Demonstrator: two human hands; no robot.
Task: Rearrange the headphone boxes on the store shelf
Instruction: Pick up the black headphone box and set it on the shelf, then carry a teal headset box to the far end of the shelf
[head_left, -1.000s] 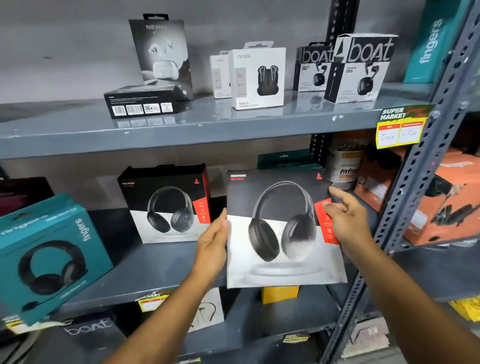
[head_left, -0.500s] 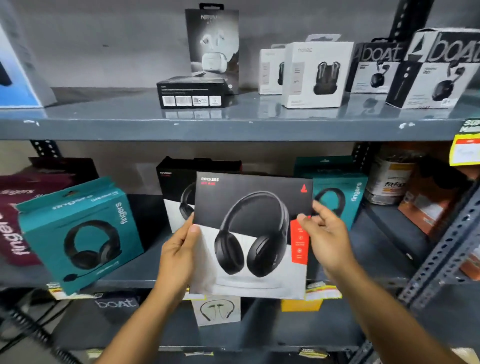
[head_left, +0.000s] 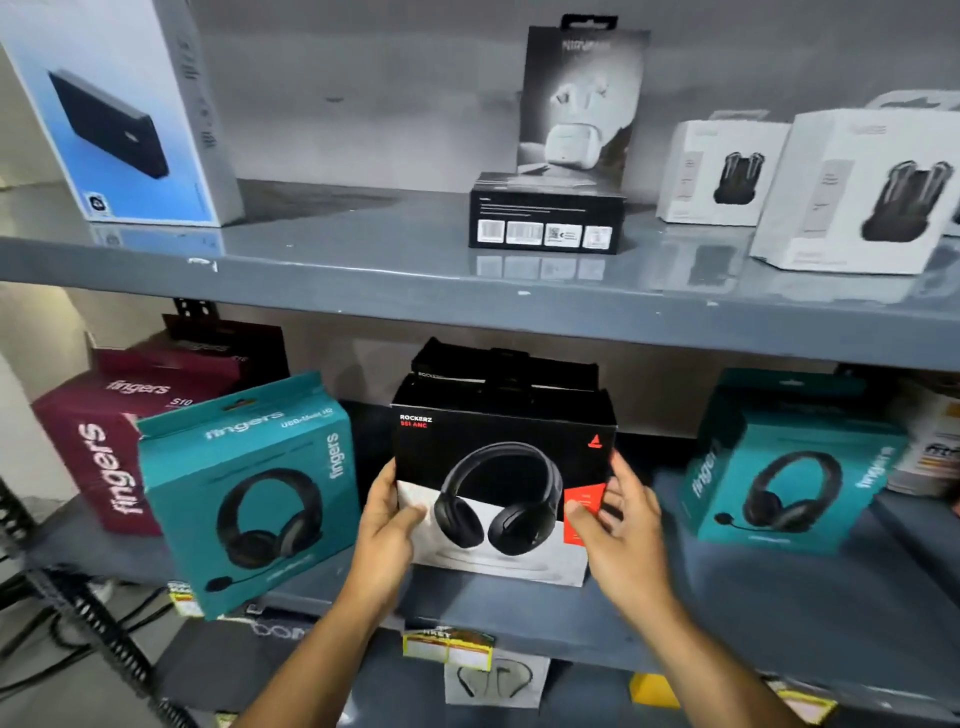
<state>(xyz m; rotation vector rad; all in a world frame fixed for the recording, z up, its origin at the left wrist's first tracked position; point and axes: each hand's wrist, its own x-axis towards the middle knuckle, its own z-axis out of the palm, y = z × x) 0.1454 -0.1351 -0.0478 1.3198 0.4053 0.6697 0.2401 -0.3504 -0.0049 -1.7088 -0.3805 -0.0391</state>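
Standing at a grey metal store shelf (head_left: 519, 312), a person holds one black headphone box (head_left: 498, 483) upright at the front of the middle shelf (head_left: 727, 613). The left hand (head_left: 387, 525) clasps the box's left edge, thumb on the front face and fingers curled behind. The right hand (head_left: 618, 525) grips the right edge, thumb pressed on the red label, fingers spread loosely along the side. The box's bottom edge sits at, or just above, the shelf; which one cannot be told. A second black headphone box (head_left: 506, 366) stands directly behind it, only its top showing.

Two teal headset boxes flank the pair: the left teal box (head_left: 249, 493) leans at the shelf's front edge, and the right teal box (head_left: 784, 478) stands apart on the other side. One maroon box (head_left: 104, 431) lies behind the left teal one, at the far left.

On the upper shelf there are five boxes in view. One blue-and-white box (head_left: 124, 109) stands at the left. One tall grey earbud box (head_left: 579, 98) stands in the middle, with one flat black box (head_left: 545, 215) lying in front of it. Two white earbud boxes (head_left: 852, 192) stand at the right, blurred.

Below the middle shelf, yellow price tags (head_left: 447, 644) hang from its front lip.
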